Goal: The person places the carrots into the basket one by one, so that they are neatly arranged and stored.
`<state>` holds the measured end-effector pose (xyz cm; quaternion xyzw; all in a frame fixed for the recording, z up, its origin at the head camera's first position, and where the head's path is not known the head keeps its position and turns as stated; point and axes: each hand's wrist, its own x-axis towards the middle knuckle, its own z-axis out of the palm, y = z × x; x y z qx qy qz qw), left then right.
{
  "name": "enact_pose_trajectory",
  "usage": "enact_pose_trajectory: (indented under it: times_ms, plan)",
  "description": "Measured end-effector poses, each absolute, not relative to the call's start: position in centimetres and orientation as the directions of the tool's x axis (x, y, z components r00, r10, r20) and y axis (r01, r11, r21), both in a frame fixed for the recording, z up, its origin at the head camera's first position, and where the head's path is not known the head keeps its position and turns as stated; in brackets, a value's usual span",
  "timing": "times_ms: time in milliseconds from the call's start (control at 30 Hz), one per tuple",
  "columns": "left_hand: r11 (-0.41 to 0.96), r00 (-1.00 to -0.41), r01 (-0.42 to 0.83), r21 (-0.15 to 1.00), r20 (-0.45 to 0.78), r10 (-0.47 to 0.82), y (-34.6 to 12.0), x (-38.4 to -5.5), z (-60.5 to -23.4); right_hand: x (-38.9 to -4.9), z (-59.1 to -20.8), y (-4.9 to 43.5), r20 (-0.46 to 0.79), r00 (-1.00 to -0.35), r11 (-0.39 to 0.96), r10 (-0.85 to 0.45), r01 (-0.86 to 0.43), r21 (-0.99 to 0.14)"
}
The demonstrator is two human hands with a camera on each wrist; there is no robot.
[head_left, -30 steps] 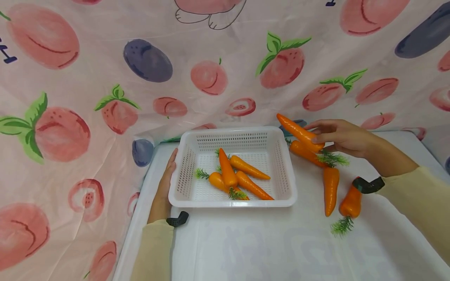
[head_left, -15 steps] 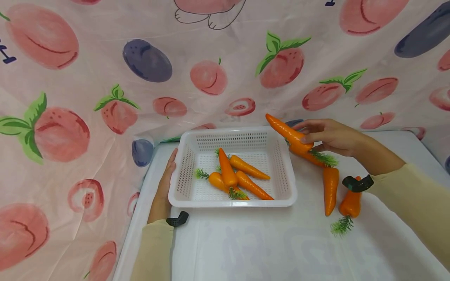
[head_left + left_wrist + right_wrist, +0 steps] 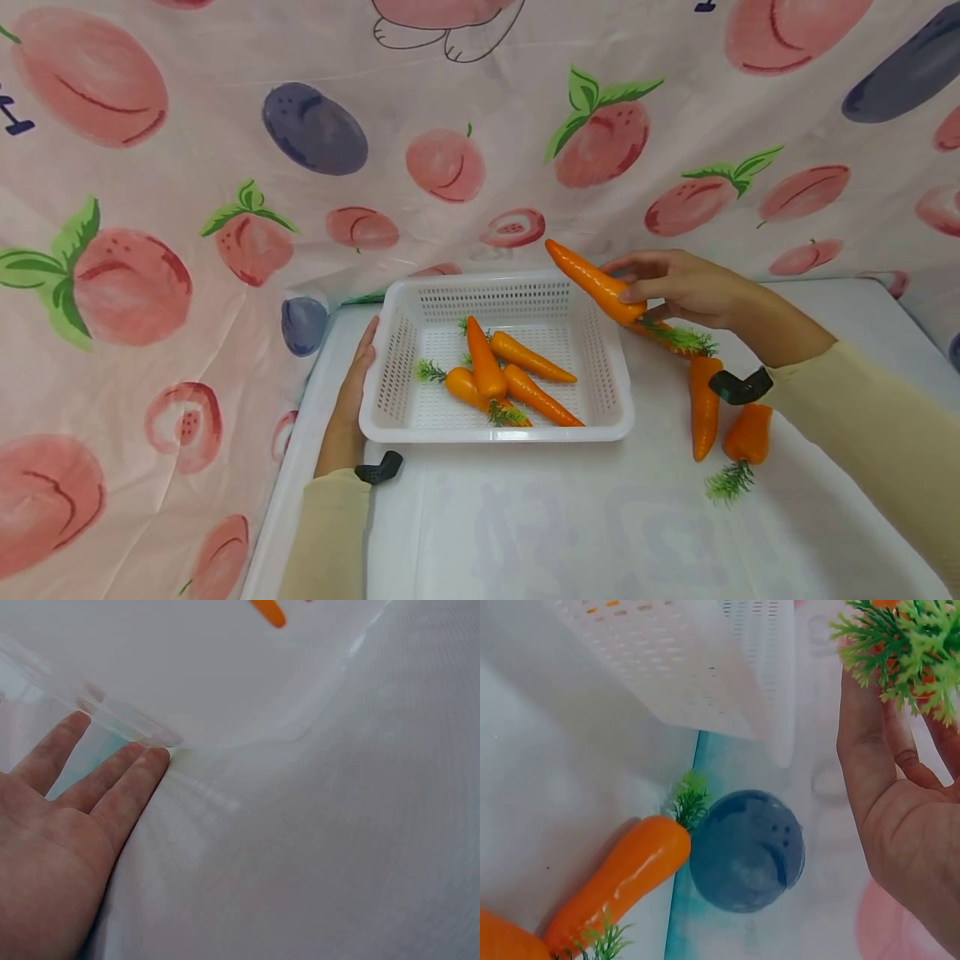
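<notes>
In the head view my right hand pinches an orange toy carrot near its thick end. The carrot's tip points up and left, over the right back corner of a white plastic basket. Its green leafy top partly covers my fingers in the right wrist view. My left hand rests against the basket's left side. In the left wrist view, straight fingertips touch the basket wall. Several toy carrots lie inside the basket, some crossing one another.
Right of the basket lie a carrot partly hidden in the head view, one pointing toward me, and another beneath the right forearm. A fruit-print cloth rises behind the white table.
My right hand has moved left with the carrot, from over the loose carrots to the basket's right back corner. The left hand, the basket and the carrots in it have stayed put.
</notes>
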<state>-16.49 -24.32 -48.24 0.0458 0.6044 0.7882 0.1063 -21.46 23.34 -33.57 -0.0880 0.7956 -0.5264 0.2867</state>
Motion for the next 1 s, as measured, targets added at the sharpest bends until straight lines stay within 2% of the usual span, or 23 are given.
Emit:
enact_pose_trajectory:
  times_ms: [1000]
  plan:
    - [-0.237,-0.978,-0.101,0.966,-0.052,0.204,-24.5,-16.7,-48.7,-22.3,-34.0,18.7,-0.37,-0.787,0.396,-0.494,0.175,-0.901]
